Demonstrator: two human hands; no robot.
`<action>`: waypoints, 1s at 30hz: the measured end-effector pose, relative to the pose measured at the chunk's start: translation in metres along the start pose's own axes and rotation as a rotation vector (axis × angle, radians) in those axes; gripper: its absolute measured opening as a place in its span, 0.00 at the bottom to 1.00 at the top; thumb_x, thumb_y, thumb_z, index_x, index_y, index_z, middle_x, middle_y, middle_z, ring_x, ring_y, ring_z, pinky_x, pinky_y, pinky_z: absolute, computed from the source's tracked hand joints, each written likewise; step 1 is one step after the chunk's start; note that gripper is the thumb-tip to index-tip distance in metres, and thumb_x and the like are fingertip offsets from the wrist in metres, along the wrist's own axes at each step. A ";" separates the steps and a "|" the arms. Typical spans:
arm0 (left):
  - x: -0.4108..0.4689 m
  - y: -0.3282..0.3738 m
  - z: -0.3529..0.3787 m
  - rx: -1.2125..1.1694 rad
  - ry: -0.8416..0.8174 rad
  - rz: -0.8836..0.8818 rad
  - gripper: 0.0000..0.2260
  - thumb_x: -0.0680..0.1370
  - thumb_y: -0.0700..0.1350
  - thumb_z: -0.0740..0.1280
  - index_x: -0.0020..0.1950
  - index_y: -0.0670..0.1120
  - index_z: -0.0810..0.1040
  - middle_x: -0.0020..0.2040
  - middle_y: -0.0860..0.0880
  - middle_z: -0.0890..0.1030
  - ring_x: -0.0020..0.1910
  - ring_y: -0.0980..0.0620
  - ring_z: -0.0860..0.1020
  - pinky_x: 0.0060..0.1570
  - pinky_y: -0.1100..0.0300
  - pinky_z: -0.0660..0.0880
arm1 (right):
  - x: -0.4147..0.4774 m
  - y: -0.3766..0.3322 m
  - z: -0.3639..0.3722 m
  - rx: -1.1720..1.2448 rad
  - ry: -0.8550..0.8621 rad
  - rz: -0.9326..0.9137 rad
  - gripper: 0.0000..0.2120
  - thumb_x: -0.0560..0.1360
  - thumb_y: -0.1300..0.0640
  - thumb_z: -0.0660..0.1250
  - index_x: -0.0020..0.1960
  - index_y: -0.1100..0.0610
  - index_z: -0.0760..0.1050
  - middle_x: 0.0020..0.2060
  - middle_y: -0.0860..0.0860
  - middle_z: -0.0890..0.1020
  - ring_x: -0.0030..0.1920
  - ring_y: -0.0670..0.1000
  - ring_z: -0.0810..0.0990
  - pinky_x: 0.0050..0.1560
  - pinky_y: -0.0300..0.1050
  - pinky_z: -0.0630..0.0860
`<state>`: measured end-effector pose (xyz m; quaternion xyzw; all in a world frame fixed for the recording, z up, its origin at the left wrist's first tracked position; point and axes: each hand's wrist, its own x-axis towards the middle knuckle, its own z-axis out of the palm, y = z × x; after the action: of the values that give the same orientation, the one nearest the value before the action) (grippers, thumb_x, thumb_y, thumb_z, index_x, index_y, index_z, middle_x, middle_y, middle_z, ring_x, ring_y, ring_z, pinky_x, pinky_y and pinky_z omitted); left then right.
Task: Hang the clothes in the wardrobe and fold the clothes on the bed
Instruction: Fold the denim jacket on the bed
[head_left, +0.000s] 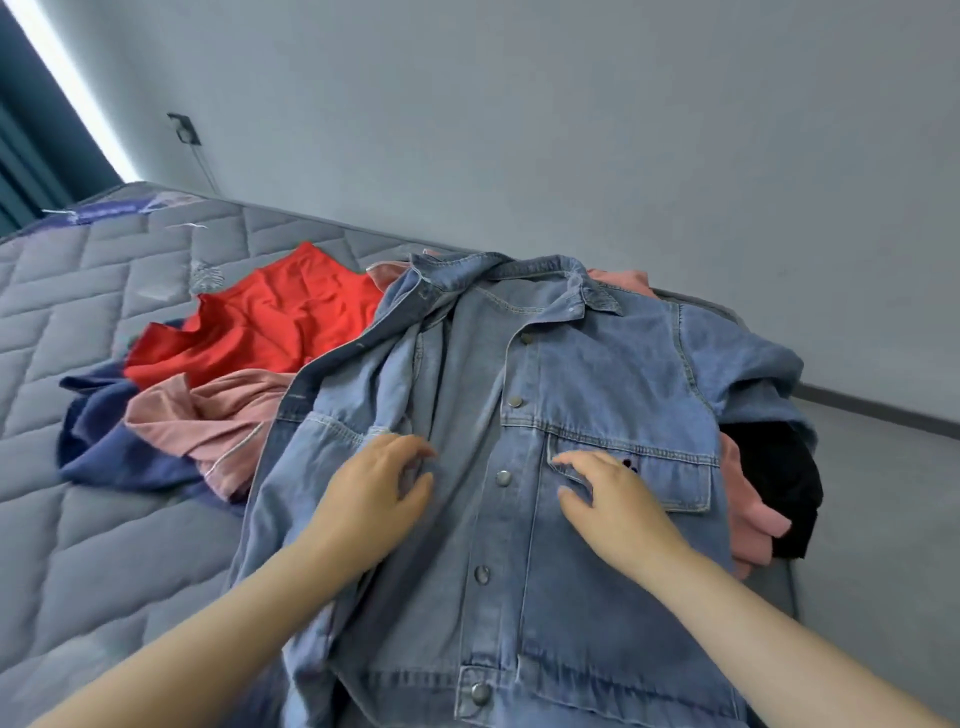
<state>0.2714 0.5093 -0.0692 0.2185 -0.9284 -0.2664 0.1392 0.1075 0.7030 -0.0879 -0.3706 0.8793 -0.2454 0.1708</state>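
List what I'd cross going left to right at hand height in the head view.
mattress → navy garment → pink piped garment → left hand → right hand → black garment. Both hands rest on the denim jacket, which spans the middle.

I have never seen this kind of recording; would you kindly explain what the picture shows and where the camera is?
No machine here: a person works with two bare hands. The one picture comes from a camera worn on the head, looking forward and down. The left hand and right hand rest, fingers relaxed, on a denim jacket spread front up on a grey quilted mattress, partly covering a red garment, a pink garment and a black garment. Nothing is gripped.
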 end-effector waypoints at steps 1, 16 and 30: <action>-0.013 -0.006 -0.006 -0.016 0.018 -0.002 0.09 0.75 0.40 0.68 0.55 0.46 0.79 0.45 0.53 0.77 0.46 0.53 0.77 0.49 0.61 0.73 | -0.002 -0.011 0.005 0.014 -0.012 -0.019 0.16 0.79 0.55 0.61 0.67 0.52 0.73 0.62 0.47 0.75 0.60 0.47 0.74 0.59 0.39 0.69; -0.056 -0.107 -0.025 -0.156 -0.055 -0.707 0.63 0.54 0.71 0.75 0.76 0.43 0.50 0.75 0.41 0.59 0.74 0.42 0.60 0.70 0.48 0.62 | -0.024 -0.097 0.051 0.059 -0.195 -0.101 0.15 0.78 0.56 0.62 0.65 0.51 0.74 0.57 0.46 0.77 0.51 0.44 0.77 0.53 0.40 0.75; -0.032 -0.031 -0.077 0.248 0.226 -0.079 0.09 0.70 0.40 0.65 0.42 0.45 0.64 0.43 0.42 0.75 0.43 0.39 0.75 0.38 0.50 0.70 | -0.029 -0.074 0.018 0.149 -0.078 -0.010 0.13 0.79 0.56 0.64 0.63 0.50 0.75 0.54 0.43 0.78 0.49 0.40 0.79 0.46 0.28 0.70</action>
<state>0.3380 0.4672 -0.0282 0.2989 -0.9232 -0.1289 0.2044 0.1775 0.6744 -0.0583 -0.3704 0.8495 -0.2965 0.2308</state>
